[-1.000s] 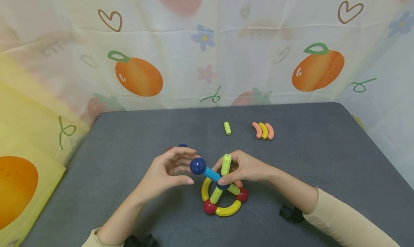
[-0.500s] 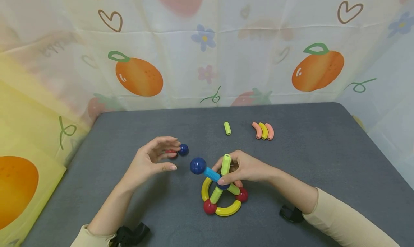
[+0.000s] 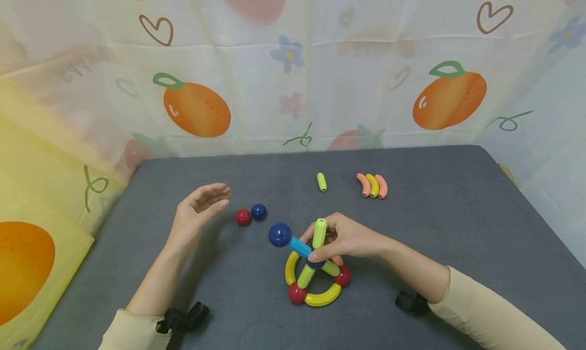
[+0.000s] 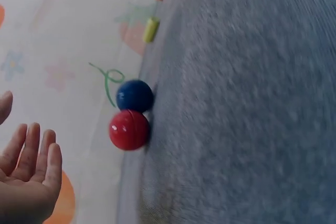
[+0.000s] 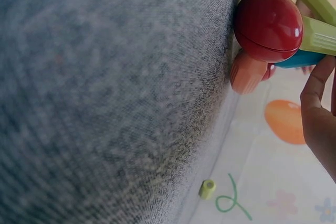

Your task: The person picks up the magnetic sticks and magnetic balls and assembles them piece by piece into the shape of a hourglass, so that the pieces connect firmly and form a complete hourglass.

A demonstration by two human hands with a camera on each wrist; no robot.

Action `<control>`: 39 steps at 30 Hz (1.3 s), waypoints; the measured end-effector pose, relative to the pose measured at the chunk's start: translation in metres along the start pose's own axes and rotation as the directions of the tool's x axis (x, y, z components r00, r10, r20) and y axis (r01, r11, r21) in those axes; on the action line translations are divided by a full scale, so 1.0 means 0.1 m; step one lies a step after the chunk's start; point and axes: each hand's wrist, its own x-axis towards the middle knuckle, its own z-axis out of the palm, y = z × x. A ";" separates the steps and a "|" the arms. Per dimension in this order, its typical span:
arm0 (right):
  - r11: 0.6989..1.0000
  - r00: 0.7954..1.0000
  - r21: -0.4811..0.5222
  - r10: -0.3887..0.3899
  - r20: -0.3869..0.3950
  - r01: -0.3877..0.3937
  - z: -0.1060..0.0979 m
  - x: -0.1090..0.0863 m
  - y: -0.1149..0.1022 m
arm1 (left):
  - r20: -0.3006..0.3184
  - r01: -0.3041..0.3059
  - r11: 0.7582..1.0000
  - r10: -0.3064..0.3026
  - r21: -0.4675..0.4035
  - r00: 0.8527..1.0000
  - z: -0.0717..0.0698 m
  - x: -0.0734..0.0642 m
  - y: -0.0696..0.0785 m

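My right hand [image 3: 354,236] pinches the dark blue ball [image 3: 316,264] at the top of a ball-and-stick toy structure. Yellow curved sticks [image 3: 323,297] and red balls [image 3: 297,293] form its ring base on the table. Green sticks [image 3: 305,277] slope up to the pinched ball; another green stick [image 3: 320,234] points upward from it. A light blue stick [image 3: 300,247] juts left, carrying a second dark blue ball [image 3: 280,235]. My left hand [image 3: 198,211] is raised with loosely bent fingers, holding nothing. Right of it lie a loose red ball [image 3: 243,217] and a loose blue ball [image 3: 258,212].
A single short green stick [image 3: 322,182] lies farther back on the grey table [image 3: 458,212]. To its right, two pink curved sticks [image 3: 363,185] flank a yellow one [image 3: 373,185]. A fruit-print cloth [image 3: 256,85] hangs behind the table.
My left hand has drawn away leftward from the structure, past the loose red and blue balls, uncovering them. My right hand and the structure have stayed in place.
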 end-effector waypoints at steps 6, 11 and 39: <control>1.000 1.000 -0.007 0.011 0.003 -0.011 0.00 0.00 0.00 | -0.009 0.117 0.987 -0.117 0.114 0.993 -0.02 0.07 -0.16; 1.000 1.000 -0.012 0.020 0.000 -0.020 -0.01 0.00 0.00 | 0.042 0.217 0.952 -0.231 0.214 0.972 -0.02 0.11 -0.30; 1.000 1.000 -0.027 0.009 -0.006 -0.009 -0.01 0.01 0.04 | 0.052 0.203 0.873 -0.251 0.443 0.967 0.10 0.17 -0.39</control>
